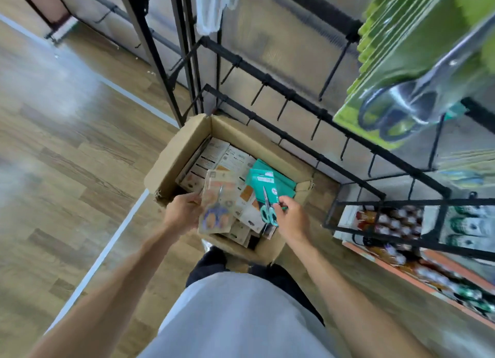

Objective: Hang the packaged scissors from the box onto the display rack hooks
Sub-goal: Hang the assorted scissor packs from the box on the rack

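An open cardboard box (pixel 171 156) stands on the floor at the foot of the black display rack (pixel 289 95); it holds several packaged scissors. My left hand (pixel 180 213) grips a beige pack of scissors with purple-orange handles (pixel 218 199) above the box. My right hand (pixel 290 218) pinches a teal pack of scissors with teal handles (pixel 263 188) by its lower edge. Bare black hooks (pixel 284 108) stick out from the rack's bars. Green scissor packs (pixel 396 71) hang at the upper right.
Wooden floor (pixel 67 143) with a white line spreads to the left. A low shelf (pixel 401 223) with other packaged goods sits at the right. A second rack frame (pixel 150 36) stands behind. My legs are right behind the box.
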